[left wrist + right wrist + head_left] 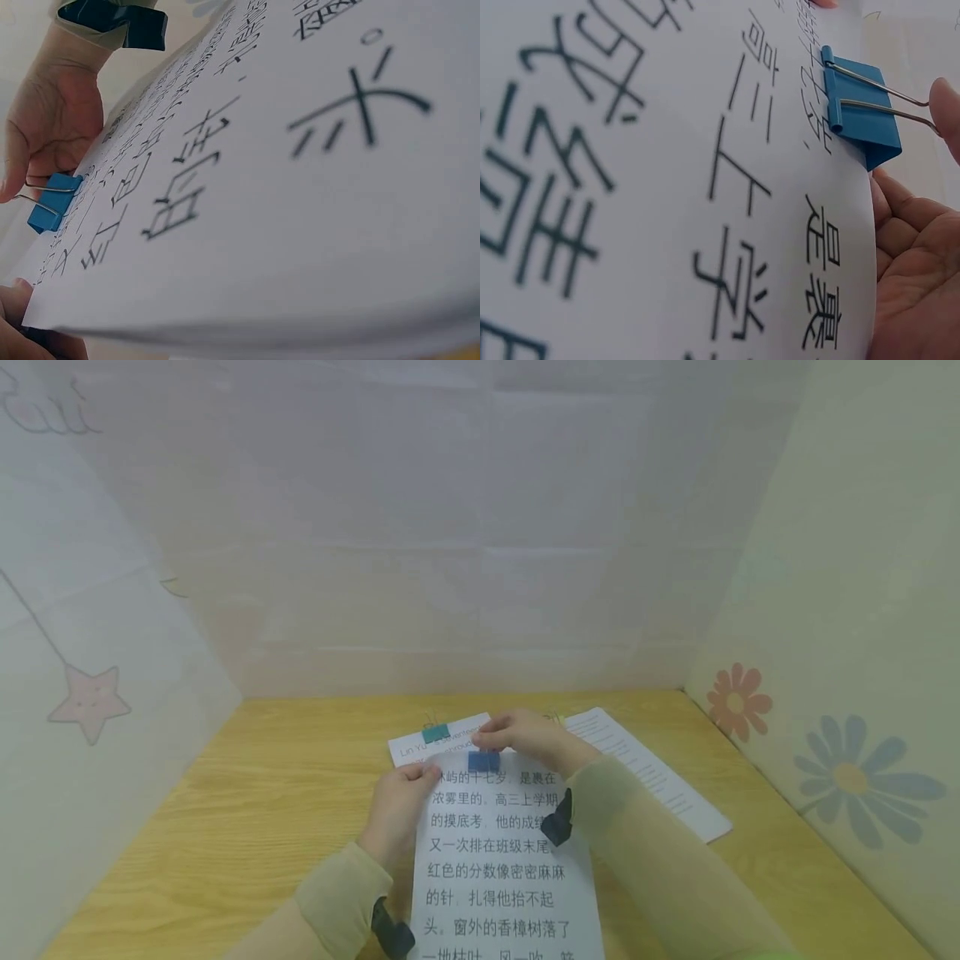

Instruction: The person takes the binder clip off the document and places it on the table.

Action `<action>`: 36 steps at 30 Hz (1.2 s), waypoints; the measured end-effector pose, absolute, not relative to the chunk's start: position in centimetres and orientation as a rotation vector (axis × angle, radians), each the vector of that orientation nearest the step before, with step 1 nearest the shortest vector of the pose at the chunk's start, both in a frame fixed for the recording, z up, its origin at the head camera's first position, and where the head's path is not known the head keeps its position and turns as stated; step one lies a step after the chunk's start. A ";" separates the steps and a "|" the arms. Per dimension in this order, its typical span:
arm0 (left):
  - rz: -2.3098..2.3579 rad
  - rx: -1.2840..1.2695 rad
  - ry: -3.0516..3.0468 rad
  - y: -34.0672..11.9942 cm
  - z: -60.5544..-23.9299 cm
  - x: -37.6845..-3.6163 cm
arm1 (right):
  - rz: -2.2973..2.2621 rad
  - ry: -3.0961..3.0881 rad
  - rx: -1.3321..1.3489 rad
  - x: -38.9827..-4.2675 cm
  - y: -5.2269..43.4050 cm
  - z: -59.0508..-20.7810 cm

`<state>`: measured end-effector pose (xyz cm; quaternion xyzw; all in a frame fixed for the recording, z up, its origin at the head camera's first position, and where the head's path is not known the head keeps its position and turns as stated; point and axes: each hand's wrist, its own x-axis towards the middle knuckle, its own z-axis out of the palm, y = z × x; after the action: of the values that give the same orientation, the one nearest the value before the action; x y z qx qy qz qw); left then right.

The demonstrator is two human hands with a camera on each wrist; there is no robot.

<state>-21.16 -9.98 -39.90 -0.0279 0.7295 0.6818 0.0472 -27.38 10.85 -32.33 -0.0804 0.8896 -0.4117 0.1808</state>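
Observation:
A blue binder clip [483, 762] sits on the top edge of paper [504, 917] printed with large Chinese characters. My right hand [528, 739] is at the top of the clip, pinching its wire handles. In the right wrist view the thumb [949, 112] meets the ends of the handles, while other fingers lie behind the paper. My left hand [397, 806] grips the paper's upper left corner, thumb on the front; its other fingers are largely hidden. How many sheets the clip holds I cannot tell.
Behind the held paper lies a sheet with English print [408, 750], bearing a green binder clip [436, 732]. To the right is another printed stack [637, 760], with a yellow clip [558, 720] partly hidden by my right hand. Covered walls enclose the wooden table [300, 760].

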 end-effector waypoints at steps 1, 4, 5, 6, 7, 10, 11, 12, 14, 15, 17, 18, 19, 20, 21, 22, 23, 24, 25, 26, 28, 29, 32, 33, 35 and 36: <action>2.078 -0.087 2.225 -10.0 -40.0 -21.2 | -1.167 2.514 -0.227 -27.4 10.9 -32.4; 2.087 -0.095 2.222 -9.9 -40.1 -21.2 | -1.176 2.522 -0.216 -27.4 10.9 -32.6; 2.093 -0.096 2.221 -9.9 -40.0 -21.1 | -1.181 2.523 -0.216 -27.4 10.9 -32.6; 2.097 -0.097 2.224 -9.9 -40.0 -21.1 | -1.185 2.526 -0.222 -27.4 10.8 -32.6; 2.102 -0.100 2.220 -9.8 -40.0 -21.1 | -1.188 2.525 -0.220 -27.4 10.8 -32.6; 2.120 -0.098 2.209 -9.7 -39.9 -21.0 | -1.213 2.508 -0.204 -27.2 10.7 -32.7; 2.127 -0.097 2.202 -9.7 -39.9 -20.9 | -1.221 2.503 -0.210 -27.2 10.7 -32.7; 2.133 -0.094 2.194 -9.7 -39.8 -20.9 | -1.232 2.496 -0.214 -27.2 10.7 -32.7; 2.139 -0.089 2.185 -9.7 -39.8 -20.9 | -1.254 2.478 -0.225 -27.1 10.6 -32.8; 2.142 -0.088 2.180 -9.7 -39.8 -20.9 | -1.263 2.472 -0.241 -27.1 10.6 -32.8; 2.144 -0.089 2.180 -9.7 -39.8 -20.8 | -1.273 2.463 -0.268 -27.1 10.6 -32.8; 2.144 -0.091 2.180 -9.7 -39.8 -20.8 | -1.274 2.463 -0.274 -27.1 10.6 -32.8; 2.143 -0.096 2.183 -9.7 -39.8 -20.8 | -1.277 2.462 -0.274 -27.1 10.6 -32.8; 2.143 -0.098 2.186 -9.7 -39.8 -20.8 | -1.281 2.463 -0.270 -27.1 10.6 -32.9; 2.144 -0.100 2.187 -9.7 -39.8 -20.8 | -1.289 2.462 -0.259 -27.0 10.6 -32.8; 2.143 -0.104 2.190 -9.7 -39.9 -20.9 | -1.295 2.465 -0.243 -27.0 10.6 -32.8; 2.144 -0.106 2.191 -9.7 -39.9 -20.9 | -1.306 2.465 -0.228 -27.0 10.6 -32.8; 2.143 -0.109 2.192 -9.7 -40.0 -20.9 | -1.317 2.467 -0.217 -26.9 10.7 -32.7; 2.142 -0.112 2.194 -9.7 -40.0 -20.9 | -1.336 2.463 -0.204 -26.9 10.7 -32.7; 2.137 -0.114 2.197 -9.8 -40.0 -20.9 | -1.353 2.461 -0.199 -26.9 10.7 -32.6; 2.123 -0.125 2.203 -9.8 -40.0 -20.9 | -1.377 2.462 -0.194 -26.9 10.7 -32.5; 2.117 -0.129 2.205 -9.9 -40.1 -20.9 | -1.390 2.459 -0.192 -26.9 10.7 -32.5; 2.099 -0.145 2.220 -10.1 -40.1 -20.8 | -1.418 2.460 -0.163 -27.0 10.7 -32.4; 2.099 -0.152 2.220 -10.2 -40.1 -20.8 | -1.427 2.462 -0.158 -27.0 10.7 -32.4; 2.105 -0.158 2.224 -10.5 -40.2 -20.8 | -1.439 2.472 -0.145 -27.1 10.7 -32.4; 2.109 -0.165 2.225 -10.6 -40.2 -20.8 | -1.441 2.481 -0.142 -27.2 10.8 -32.4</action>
<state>-20.80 -10.59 -40.24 -0.0536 0.7244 0.6864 0.0358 -27.19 10.76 -32.36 -0.0489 0.8559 -0.4970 0.1342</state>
